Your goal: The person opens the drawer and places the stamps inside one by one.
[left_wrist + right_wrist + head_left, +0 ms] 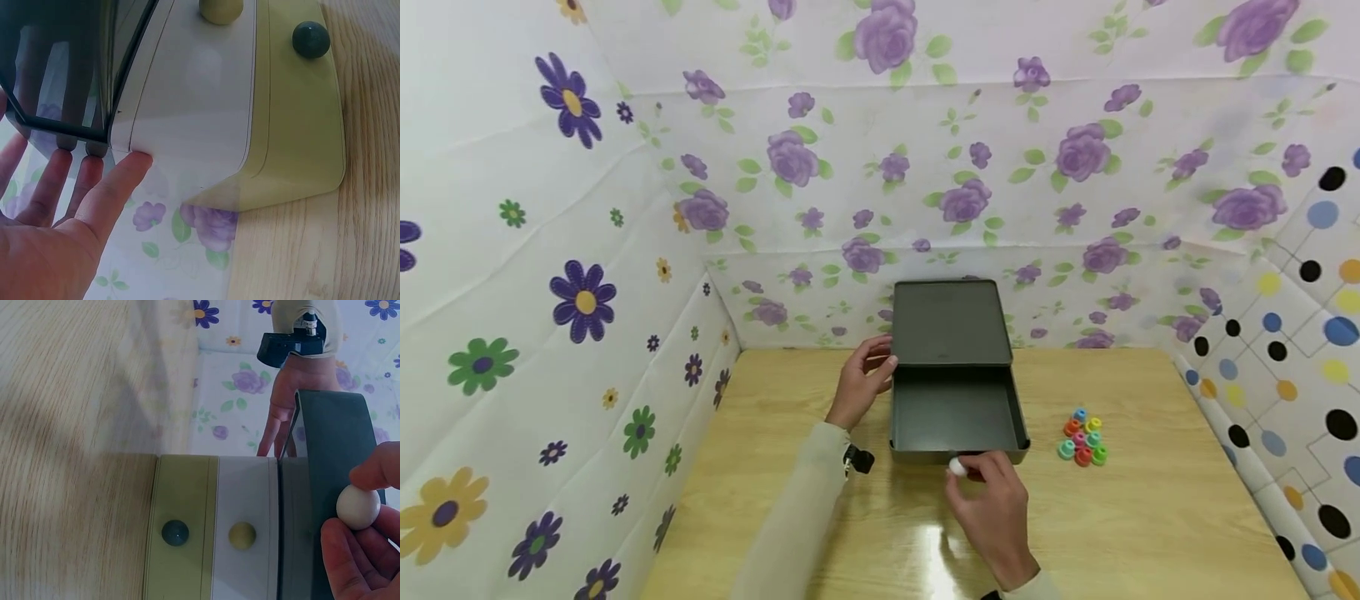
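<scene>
A small drawer cabinet with a dark top (951, 321) stands on the table, its dark upper drawer (955, 417) pulled out and bare inside. My right hand (996, 504) pinches the round white drawer knob (358, 507) between thumb and fingers. Extended fingers of my left hand (859, 385) touch the cabinet's left side, by the front corner. Beneath the dark drawer are a white drawer (187, 81) with a yellowish knob (242, 535) and a yellow-green drawer (181, 487) with a dark knob (175, 533). Both look pushed in.
Several small colourful knobbed pieces (1082, 437) lie grouped on the wooden table (1120, 533), right of the cabinet. Flowered cloth (820, 192) hangs behind and at the left; dotted cloth (1292, 375) lines the right side.
</scene>
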`<state>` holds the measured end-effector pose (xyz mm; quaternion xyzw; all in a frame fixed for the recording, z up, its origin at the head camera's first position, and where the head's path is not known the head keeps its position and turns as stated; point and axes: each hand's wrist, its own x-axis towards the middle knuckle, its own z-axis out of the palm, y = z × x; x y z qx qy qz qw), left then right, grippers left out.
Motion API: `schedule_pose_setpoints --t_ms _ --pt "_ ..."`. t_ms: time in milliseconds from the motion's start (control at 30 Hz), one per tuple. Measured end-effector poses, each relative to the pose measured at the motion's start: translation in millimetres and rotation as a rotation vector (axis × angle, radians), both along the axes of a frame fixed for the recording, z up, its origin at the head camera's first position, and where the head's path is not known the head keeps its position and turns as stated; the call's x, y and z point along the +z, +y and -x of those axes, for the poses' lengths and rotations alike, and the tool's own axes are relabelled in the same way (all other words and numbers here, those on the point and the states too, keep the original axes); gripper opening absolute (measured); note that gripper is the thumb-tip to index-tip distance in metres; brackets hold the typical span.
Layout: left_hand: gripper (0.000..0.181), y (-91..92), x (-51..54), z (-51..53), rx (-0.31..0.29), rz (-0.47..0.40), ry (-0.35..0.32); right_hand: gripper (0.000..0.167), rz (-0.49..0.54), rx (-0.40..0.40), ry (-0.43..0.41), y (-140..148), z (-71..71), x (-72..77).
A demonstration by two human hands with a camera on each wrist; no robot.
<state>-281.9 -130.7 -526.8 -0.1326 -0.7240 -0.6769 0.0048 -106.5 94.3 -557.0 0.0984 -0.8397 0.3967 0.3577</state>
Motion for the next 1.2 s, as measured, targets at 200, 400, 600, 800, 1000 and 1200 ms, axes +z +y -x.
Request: schedule_pose_setpoints --t_ms 200,400,600,800,1000,1200 --pt "0.046 -1.0 1.3 -2.7 -0.002 0.011 -0.006 0.020 0.012 0.003 -0.007 -1 -1.9 -0.9" --pt "0.043 0.3 0.3 -2.4 0.013 0.024 -0.006 0.021 0.028 0.004 -0.022 -1 -3.4 -3.0" --pt "0.045 1.6 3.7 -2.6 0.016 0.017 -0.019 0.023 0.031 0.009 0.004 -1 -3.3 -4.3" --pt "0.043 3.3 8.3 -3.4 0.031 0.020 -0.030 0.025 -0.005 0.039 -0.028 5 -4.7 1.0" --pt "0.043 3.4 9.0 -2.6 0.036 0.030 -0.030 0.028 -0.020 0.044 -0.056 20 -9.4 10.1" --pt "0.044 2.1 7.0 -3.1 0.022 0.024 -0.041 0.018 0.039 0.014 -0.065 49 -18.6 13.7"
